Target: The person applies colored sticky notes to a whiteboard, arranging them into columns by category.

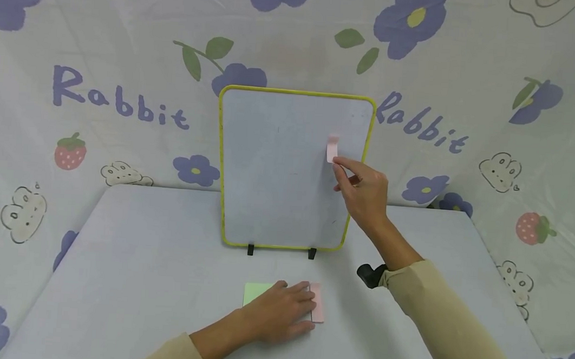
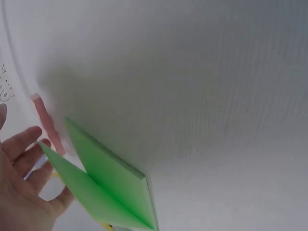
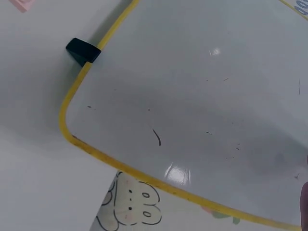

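Observation:
A whiteboard (image 1: 288, 168) with a yellow frame stands upright on the table. On its right part is a narrow pink sticky note (image 1: 332, 150), its upper end against the board and its lower part curling outward. My right hand (image 1: 365, 191) pinches the note's lower end between thumb and index finger. In the right wrist view only a fingertip (image 3: 304, 207) shows. My left hand (image 1: 282, 312) lies over the sticky pads on the table, fingers extended. Beneath it are a green sticky pad (image 2: 115, 173), its top sheet lifted, and a pink sticky pad (image 1: 317, 303).
Black feet (image 1: 311, 253) hold up the whiteboard's lower edge. A dark rounded object (image 1: 371, 276) shows by the right sleeve. Behind the white table (image 1: 157, 248) hangs a cloth (image 1: 294, 50) printed with flowers and rabbits.

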Demonstrator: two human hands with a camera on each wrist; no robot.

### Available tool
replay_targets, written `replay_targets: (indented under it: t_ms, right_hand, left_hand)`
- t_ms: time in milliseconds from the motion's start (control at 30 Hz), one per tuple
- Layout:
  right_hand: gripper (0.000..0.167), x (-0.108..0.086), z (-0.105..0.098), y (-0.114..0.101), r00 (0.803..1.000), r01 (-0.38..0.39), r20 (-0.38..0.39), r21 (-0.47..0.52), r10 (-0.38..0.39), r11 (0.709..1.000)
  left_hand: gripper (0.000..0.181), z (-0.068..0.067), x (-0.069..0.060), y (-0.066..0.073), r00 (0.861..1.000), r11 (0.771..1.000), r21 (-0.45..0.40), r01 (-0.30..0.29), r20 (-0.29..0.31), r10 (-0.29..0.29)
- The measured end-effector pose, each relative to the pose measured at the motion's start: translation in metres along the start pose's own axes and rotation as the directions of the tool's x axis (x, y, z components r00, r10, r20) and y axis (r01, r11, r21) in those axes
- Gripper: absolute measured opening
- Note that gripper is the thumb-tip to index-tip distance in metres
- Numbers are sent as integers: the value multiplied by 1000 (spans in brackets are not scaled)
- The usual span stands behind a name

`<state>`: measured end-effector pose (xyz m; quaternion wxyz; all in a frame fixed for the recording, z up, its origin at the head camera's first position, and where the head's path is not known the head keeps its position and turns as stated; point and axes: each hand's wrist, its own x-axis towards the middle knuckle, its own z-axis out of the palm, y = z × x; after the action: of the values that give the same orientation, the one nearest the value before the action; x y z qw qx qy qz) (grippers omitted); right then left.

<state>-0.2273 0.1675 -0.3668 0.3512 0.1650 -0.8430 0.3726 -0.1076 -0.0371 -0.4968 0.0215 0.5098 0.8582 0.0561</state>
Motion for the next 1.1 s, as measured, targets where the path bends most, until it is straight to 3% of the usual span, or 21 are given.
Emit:
replay_targets:
  t_ms: [167,267,333,400,500,533,567,600,633,667,800,867,933,1100]
  right_hand:
    - [19,0,2,1,1000,-13,8,-6,13,1000]
    - [19,0,2,1,1000,-12,6,-8,12,1000]
    - [19,-1,3,1,1000,-7,5,-9,7,1000]
    - [18,-1,3,2,1000,-4,5,-11,4,1000]
    - [18,-1,3,3,1000,-2,12,-24,3,1000]
    - [19,0,3,3,1000,-2,16,-34,3,999]
    - [19,0,3,3,1000,-1,18,-40,2,999]
    - [19,0,3,4,1000,1,21,-47,0,999]
    - [19,1,3,4,1000,4,26,-53,-3,999]
    - [19,1,3,4,1000,9,30,-60,-7,998]
    - [20,2,3,5,999,21,49,-90,-17,996]
    - [21,2,3,6,998,25,57,-105,-19,994]
    - [22,2,3,7,998,29,61,-115,-22,993]
    - [20,3,4,9,996,67,61,-126,-59,990]
  left_hand:
    - [26,-21,6,-11,990,997,-60,-49,-137,40]
    - [25,-48,13,-23,959,989,-126,-80,-281,42]
    - [24,-68,19,-32,913,987,-132,-95,-407,33]
    - [22,-90,26,-42,844,993,-98,-71,-536,8]
    - [20,-119,38,-57,727,998,-35,51,-684,-61]
    - [22,-127,43,-62,699,995,-14,99,-711,-80]
    - [25,-134,48,-67,680,989,8,146,-727,-95]
    - [28,-141,52,-71,676,981,35,189,-730,-104]
    - [31,-147,56,-74,684,973,68,220,-722,-104]
    - [34,-151,60,-77,702,965,104,240,-705,-99]
    - [43,-163,73,-85,806,932,241,270,-586,-82]
    - [46,-166,79,-87,845,917,289,274,-529,-86]
    - [48,-169,85,-90,866,902,329,280,-493,-89]
    - [51,-172,93,-94,880,859,412,304,-468,-87]
